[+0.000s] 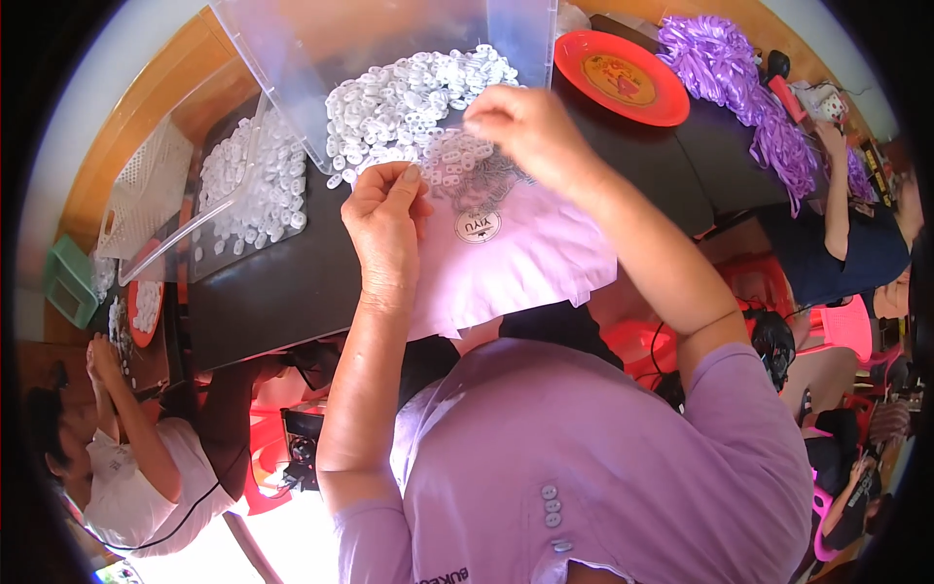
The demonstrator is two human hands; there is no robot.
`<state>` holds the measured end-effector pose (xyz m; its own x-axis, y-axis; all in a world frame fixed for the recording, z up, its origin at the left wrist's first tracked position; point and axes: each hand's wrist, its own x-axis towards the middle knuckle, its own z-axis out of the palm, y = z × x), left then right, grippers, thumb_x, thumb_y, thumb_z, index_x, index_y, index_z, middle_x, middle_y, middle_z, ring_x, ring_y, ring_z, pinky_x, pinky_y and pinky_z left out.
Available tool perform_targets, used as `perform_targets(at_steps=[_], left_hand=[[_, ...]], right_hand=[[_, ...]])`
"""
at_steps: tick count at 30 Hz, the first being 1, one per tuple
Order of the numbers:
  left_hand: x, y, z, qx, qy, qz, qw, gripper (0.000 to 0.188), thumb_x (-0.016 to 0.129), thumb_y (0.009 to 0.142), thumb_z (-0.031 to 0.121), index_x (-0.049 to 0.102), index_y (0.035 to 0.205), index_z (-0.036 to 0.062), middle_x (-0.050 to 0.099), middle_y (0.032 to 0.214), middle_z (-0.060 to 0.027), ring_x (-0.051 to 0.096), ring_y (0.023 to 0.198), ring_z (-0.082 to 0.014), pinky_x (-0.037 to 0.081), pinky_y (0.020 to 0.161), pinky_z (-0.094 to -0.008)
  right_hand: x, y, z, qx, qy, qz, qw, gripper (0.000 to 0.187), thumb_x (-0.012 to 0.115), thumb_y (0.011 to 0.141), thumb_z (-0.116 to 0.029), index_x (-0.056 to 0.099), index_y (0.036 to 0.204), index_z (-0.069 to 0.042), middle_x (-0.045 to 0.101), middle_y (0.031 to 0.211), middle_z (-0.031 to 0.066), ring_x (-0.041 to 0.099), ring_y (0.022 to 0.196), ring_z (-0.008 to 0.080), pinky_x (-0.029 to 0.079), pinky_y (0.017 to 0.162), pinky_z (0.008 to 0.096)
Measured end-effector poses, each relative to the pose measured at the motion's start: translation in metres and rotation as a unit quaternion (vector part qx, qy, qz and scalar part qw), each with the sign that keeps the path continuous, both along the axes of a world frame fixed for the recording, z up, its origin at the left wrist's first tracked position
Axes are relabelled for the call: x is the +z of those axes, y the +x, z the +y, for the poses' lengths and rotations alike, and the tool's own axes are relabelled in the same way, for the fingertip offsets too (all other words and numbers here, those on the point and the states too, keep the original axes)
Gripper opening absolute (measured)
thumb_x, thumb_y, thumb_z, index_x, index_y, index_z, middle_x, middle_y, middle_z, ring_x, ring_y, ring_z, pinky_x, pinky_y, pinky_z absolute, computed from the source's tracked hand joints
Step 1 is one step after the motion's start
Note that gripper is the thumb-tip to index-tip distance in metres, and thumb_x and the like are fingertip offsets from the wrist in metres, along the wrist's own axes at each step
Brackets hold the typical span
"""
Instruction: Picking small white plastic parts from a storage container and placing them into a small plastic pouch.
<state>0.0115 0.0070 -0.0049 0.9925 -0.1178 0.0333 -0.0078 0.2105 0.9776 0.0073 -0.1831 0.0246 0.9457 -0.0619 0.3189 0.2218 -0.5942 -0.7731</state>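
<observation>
My left hand (382, 230) is closed in a pinch, thumb against fingers, at the left edge of a pink cloth (506, 268). What it holds is too small or hidden to make out. To the right, my right hand (530, 127) is raised above the cloth, fingers curled together and slightly blurred; anything in them is hidden. Beneath it lies a scatter of small grey pieces (486, 185), with a few white ones beside them. Just beyond, a heap of small white oval pieces with holes (399, 102) spills from a clear plastic bin (277, 73).
A second clear container (199, 263) with white pieces stands left on the dark table (277, 321). Farther left are a white basket (146, 185) and a green one (73, 282). A red plate (623, 78) and purple ribbons (730, 73) lie right. Other people work at both sides.
</observation>
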Motion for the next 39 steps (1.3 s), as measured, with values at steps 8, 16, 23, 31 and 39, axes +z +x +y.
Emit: perform_targets(at_steps=[8,16,23,31,39], left_hand=[[0.0,0.005,0.003,-0.008,-0.022,0.025,0.999,0.013,0.062,0.088,0.009,0.062,0.087,-0.0033,0.062,0.07,-0.006,0.052,0.049,-0.0079,0.035,0.039,-0.0212],[0.001,0.005,0.004,-0.016,-0.007,0.033,0.999,0.011,0.064,0.085,0.009,0.063,0.088,-0.0022,0.062,0.072,-0.0075,0.053,0.052,-0.0109,0.036,0.04,-0.0219],[0.0,0.005,0.006,-0.019,-0.015,0.026,0.999,0.011,0.064,0.085,0.009,0.063,0.088,-0.0022,0.062,0.072,-0.0073,0.053,0.052,-0.011,0.036,0.041,-0.0223],[0.0,0.005,0.006,-0.001,-0.034,0.039,0.999,0.01,0.064,0.084,0.007,0.063,0.087,-0.0023,0.062,0.07,-0.0074,0.053,0.05,-0.0119,0.036,0.041,-0.023],[0.001,0.004,0.003,-0.003,-0.035,0.027,0.999,0.01,0.064,0.085,0.008,0.064,0.086,-0.0018,0.062,0.068,-0.0055,0.051,0.049,-0.0081,0.035,0.04,-0.0213]], right_hand=[[-0.014,0.067,-0.013,-0.04,-0.328,-0.075,0.941,0.012,0.061,0.085,-0.019,0.07,0.091,-0.015,0.069,0.082,0.0059,0.066,0.082,0.0278,0.049,0.069,0.0439],[-0.004,0.09,0.011,0.054,-0.373,-0.018,0.926,0.014,0.064,0.082,-0.017,0.069,0.094,-0.012,0.069,0.084,0.0106,0.066,0.086,0.0306,0.049,0.071,0.0452],[-0.002,0.093,0.013,0.038,-0.357,0.035,0.933,0.01,0.063,0.081,-0.016,0.07,0.087,-0.012,0.069,0.083,0.0108,0.066,0.085,0.0299,0.048,0.071,0.0425],[0.004,0.086,-0.009,0.01,-0.262,0.02,0.965,0.012,0.066,0.078,-0.018,0.071,0.088,-0.013,0.071,0.086,0.0095,0.067,0.085,0.0274,0.05,0.073,0.0401],[0.0,0.06,-0.017,0.021,-0.348,0.056,0.936,0.019,0.071,0.072,-0.015,0.07,0.091,-0.013,0.07,0.085,0.0092,0.067,0.086,0.0291,0.05,0.072,0.0417]])
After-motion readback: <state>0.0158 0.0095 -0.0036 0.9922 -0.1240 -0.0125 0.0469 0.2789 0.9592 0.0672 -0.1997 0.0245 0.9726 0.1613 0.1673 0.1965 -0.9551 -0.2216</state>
